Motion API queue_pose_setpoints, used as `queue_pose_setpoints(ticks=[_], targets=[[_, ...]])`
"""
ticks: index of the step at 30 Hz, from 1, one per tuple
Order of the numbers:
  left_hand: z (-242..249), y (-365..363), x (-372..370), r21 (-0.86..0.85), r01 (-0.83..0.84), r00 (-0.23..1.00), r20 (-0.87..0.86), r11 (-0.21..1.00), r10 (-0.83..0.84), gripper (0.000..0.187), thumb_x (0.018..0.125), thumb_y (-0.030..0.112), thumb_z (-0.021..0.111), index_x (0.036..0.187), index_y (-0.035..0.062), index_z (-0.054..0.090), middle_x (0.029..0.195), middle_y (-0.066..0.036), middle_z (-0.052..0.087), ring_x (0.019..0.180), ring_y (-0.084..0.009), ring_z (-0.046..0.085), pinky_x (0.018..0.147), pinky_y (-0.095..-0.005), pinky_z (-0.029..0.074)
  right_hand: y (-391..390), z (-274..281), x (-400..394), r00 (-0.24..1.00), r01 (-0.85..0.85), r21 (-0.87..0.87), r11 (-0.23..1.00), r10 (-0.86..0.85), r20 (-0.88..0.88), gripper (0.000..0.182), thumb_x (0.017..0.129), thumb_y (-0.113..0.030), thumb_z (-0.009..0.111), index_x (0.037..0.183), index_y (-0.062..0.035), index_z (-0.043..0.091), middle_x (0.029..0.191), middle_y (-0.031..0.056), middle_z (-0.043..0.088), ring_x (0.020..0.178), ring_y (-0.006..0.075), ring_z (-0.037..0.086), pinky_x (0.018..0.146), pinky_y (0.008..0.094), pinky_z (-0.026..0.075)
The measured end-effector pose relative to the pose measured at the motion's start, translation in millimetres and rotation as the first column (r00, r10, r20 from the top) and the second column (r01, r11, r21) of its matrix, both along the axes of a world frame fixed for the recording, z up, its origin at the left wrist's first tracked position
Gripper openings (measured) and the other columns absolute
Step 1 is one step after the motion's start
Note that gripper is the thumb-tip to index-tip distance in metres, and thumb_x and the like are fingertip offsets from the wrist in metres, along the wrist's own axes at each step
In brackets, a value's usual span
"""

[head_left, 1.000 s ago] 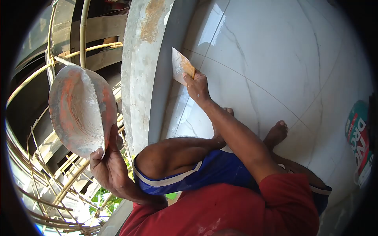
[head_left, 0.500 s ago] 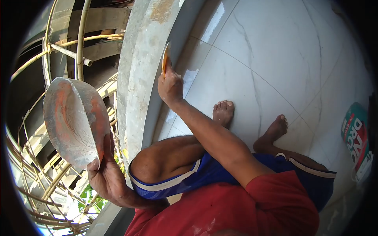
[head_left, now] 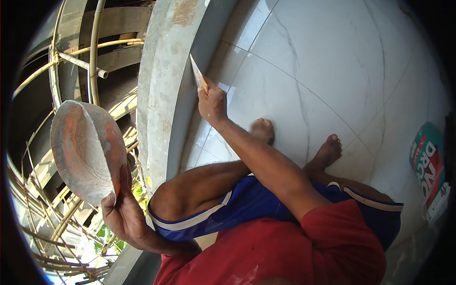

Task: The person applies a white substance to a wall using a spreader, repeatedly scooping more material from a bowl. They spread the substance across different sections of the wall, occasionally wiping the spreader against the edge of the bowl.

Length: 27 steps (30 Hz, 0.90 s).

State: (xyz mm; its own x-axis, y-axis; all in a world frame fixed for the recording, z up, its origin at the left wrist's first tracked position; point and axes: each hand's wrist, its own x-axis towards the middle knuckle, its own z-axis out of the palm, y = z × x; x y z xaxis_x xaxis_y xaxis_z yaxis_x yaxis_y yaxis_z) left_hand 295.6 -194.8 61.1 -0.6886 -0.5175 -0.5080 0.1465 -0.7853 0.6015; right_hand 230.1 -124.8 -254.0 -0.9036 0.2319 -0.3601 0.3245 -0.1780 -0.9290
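My left hand [head_left: 128,216] is closed on the lower rim of a bowl [head_left: 88,152], thumb on its near edge. Smears of white paste and patches of orange and grey cover the bowl's inside, which is tilted toward me. My right hand [head_left: 213,103] is wrapped round the handle of a putty knife [head_left: 197,75]. The knife's thin blade points away from me, its tip at the inner edge of the grey concrete ledge [head_left: 159,99]. My fingers hide most of the handle.
Beyond the ledge on the left stand bamboo poles [head_left: 95,57] and scaffolding over a drop. White marbled tiles [head_left: 327,71] cover the floor under my bare feet. A green and red labelled container [head_left: 429,164] stands at the far right.
My right hand has turned the putty knife, so its blade now leans left toward the ledge and shows its flat side. The bowl has shifted slightly down and left in view.
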Motion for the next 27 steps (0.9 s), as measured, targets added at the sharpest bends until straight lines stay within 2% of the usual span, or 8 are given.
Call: queue_pose_setpoints(ticks=[3, 5, 9, 13, 17, 21, 22, 27], targets=[[-2.2, -0.4, -4.3, 0.004, 0.017, 1.000, 0.003, 1.000, -0.017, 0.093, 0.066, -0.017, 0.037, 0.150, -0.0038, 0.000, 0.156, -0.026, 0.003, 0.145, -0.0437, -0.002, 0.121, -0.0559, 0.011, 13.9, -3.1, 14.0, 0.978, -0.198, -0.185, 0.963, 0.206, 0.025, 0.031, 0.090, -0.010, 0.057, 0.117, 0.0024, 0.062, 0.097, 0.0199, 0.069, 0.090, 0.0301, 0.067, 0.083, 0.0343, 0.050], [-3.3, -0.4, -2.8, 0.051, 0.025, 1.000, -0.001, 0.998, -0.025, 0.093, 0.066, -0.017, 0.037, 0.150, -0.0038, 0.000, 0.156, -0.026, 0.003, 0.145, -0.0435, -0.002, 0.121, -0.0557, 0.012, 14.5, -14.4, -2.8, 0.994, 0.005, -0.213, 0.977, 0.018, 0.106, 0.031, 0.090, -0.010, 0.057, 0.117, 0.0041, 0.061, 0.100, 0.0217, 0.068, 0.095, 0.0265, 0.067, 0.084, 0.0328, 0.049], [-2.4, 0.7, -4.0, 0.142, 0.055, 0.998, -0.028, 0.988, -0.051, 0.093, 0.067, -0.017, 0.037, 0.150, -0.0033, 0.000, 0.156, -0.026, 0.002, 0.146, -0.0423, -0.003, 0.121, -0.0560, 0.014, 17.9, -4.5, -39.4, 0.962, -0.107, -0.016, 0.994, 0.108, 0.249, 0.032, 0.087, -0.006, 0.054, 0.117, 0.0054, 0.060, 0.100, 0.0253, 0.067, 0.094, 0.0368, 0.066, 0.084, 0.0404, 0.050], [-2.3, -4.8, -4.9, 0.163, 0.012, 0.999, -0.043, 0.987, -0.005, 0.091, 0.068, -0.015, 0.038, 0.150, -0.0033, -0.001, 0.156, -0.026, 0.000, 0.146, -0.0420, -0.004, 0.121, -0.0566, 0.014, -30.8, 11.1, -26.8, 0.999, -0.015, 0.096, 0.995, 0.011, 0.039, 0.046, 0.085, -0.006, 0.056, 0.131, -0.0045, 0.056, 0.086, 0.0261, 0.066, 0.082, 0.0428, 0.065, 0.078, 0.0456, 0.051], [-6.5, -15.6, -13.3, 0.129, -0.004, 0.999, -0.038, 0.992, 0.009, 0.091, 0.068, -0.015, 0.039, 0.150, -0.0040, -0.001, 0.156, -0.026, -0.001, 0.146, -0.0417, -0.005, 0.121, -0.0563, 0.014, 6.9, -8.7, 13.7, 0.987, -0.131, -0.022, 0.991, 0.128, -0.095, 0.035, 0.087, -0.011, 0.059, 0.120, 0.0022, 0.061, 0.082, 0.0280, 0.065, 0.078, 0.0427, 0.065, 0.073, 0.0438, 0.051], [-6.3, -14.9, -16.2, 0.039, 0.066, 0.998, 0.013, 0.997, -0.066, 0.085, 0.070, -0.017, 0.036, 0.149, -0.0061, 0.004, 0.155, -0.028, 0.003, 0.146, -0.0414, 0.000, 0.118, -0.0544, 0.026, 25.9, -29.4, -36.3, 0.936, -0.114, 0.058, 0.992, 0.087, 0.340, 0.024, 0.089, -0.012, 0.057, 0.107, 0.0028, 0.065, 0.091, 0.0251, 0.067, 0.088, 0.0412, 0.065, 0.079, 0.0431, 0.051], [-4.1, -13.0, -16.5, 0.077, 0.023, 0.999, 0.031, 0.997, -0.025, 0.084, 0.071, -0.017, 0.036, 0.149, -0.0063, 0.004, 0.155, -0.028, 0.002, 0.146, -0.0410, 0.000, 0.118, -0.0544, 0.026, 27.5, -23.3, -48.7, 0.974, 0.028, -0.013, 1.000, -0.024, 0.227, 0.024, 0.088, -0.011, 0.057, 0.107, 0.0013, 0.066, 0.091, 0.0247, 0.068, 0.089, 0.0405, 0.065, 0.080, 0.0423, 0.051], [-6.4, -15.6, -19.3, 0.085, 0.022, 0.999, 0.032, 0.996, -0.024, 0.084, 0.072, -0.016, 0.037, 0.148, -0.0073, 0.005, 0.154, -0.029, 0.002, 0.146, -0.0415, 0.000, 0.118, -0.0546, 0.026, 15.7, -6.8, -19.3, 0.990, -0.141, 0.046, 0.989, 0.140, 0.025, 0.036, 0.089, -0.007, 0.054, 0.124, -0.0071, 0.062, 0.100, 0.0205, 0.069, 0.091, 0.0371, 0.066, 0.084, 0.0415, 0.052]])
